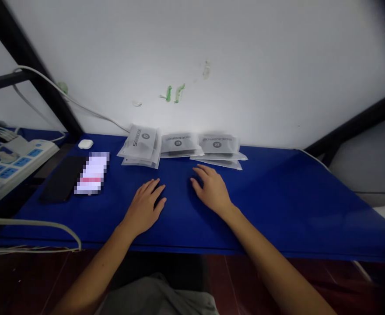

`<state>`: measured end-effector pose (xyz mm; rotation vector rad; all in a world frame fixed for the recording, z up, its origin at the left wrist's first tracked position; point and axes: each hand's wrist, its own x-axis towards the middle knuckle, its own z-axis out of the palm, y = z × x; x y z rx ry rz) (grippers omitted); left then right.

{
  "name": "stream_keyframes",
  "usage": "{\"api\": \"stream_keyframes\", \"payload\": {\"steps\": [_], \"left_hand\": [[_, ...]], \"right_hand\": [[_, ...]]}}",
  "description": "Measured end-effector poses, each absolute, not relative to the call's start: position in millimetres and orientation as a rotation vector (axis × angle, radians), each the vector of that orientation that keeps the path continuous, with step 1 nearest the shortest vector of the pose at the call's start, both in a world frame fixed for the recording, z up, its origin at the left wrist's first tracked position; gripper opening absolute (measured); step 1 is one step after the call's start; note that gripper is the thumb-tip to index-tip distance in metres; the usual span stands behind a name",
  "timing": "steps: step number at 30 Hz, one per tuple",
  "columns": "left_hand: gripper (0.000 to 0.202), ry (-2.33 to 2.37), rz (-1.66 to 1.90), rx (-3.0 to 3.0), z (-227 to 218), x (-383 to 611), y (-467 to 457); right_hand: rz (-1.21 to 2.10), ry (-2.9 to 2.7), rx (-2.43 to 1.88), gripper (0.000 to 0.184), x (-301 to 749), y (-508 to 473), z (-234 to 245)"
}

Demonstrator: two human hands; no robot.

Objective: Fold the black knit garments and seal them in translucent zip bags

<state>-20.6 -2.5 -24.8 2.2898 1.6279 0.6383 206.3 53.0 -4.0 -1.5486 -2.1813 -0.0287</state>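
Observation:
My left hand (144, 207) lies on the blue tabletop (179, 223), fingers spread and holding nothing. To its right, my right hand (211, 187) rests over the same surface with the fingers apart, also holding nothing. Along the wall sit three groups of frosted plastic zip bags printed ROCKBROS. The left bags (142, 144) are piled and turned sideways, beyond my left hand. In the middle are flatter bags (178, 145). The right bags (218, 146) lie just beyond my right fingertips, apart from them. What the bags contain cannot be made out.
A phone with a lit, blurred screen (92, 173) lies at the left beside a black flat device (63, 178). Behind them is a white earbud case (85, 144). A white power strip (20, 168) with plugs and cables stands far left. Black frame bars (359, 120) slant at both sides.

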Motion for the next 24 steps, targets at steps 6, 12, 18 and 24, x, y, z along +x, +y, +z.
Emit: {"api": "stream_keyframes", "payload": {"steps": [6,12,18,24], "left_hand": [[0.041,1.615,0.647,2.257,-24.3,-21.2,-3.4],[0.042,1.613,0.642,2.257,-24.5,-21.6,-2.5],[0.043,1.612,0.606,2.248,-22.5,-21.6,-2.8],[0.042,1.607,0.627,2.252,-23.7,-22.0,-3.1]], "right_hand": [[-0.353,-2.107,-1.637,0.031,217.9,106.5,5.7],[-0.485,-2.253,-1.739,0.03,218.3,135.2,6.7],[-0.562,-2.374,-1.723,0.03,213.9,139.4,7.0],[-0.602,-2.449,-1.693,0.032,212.0,133.3,9.8]]}}
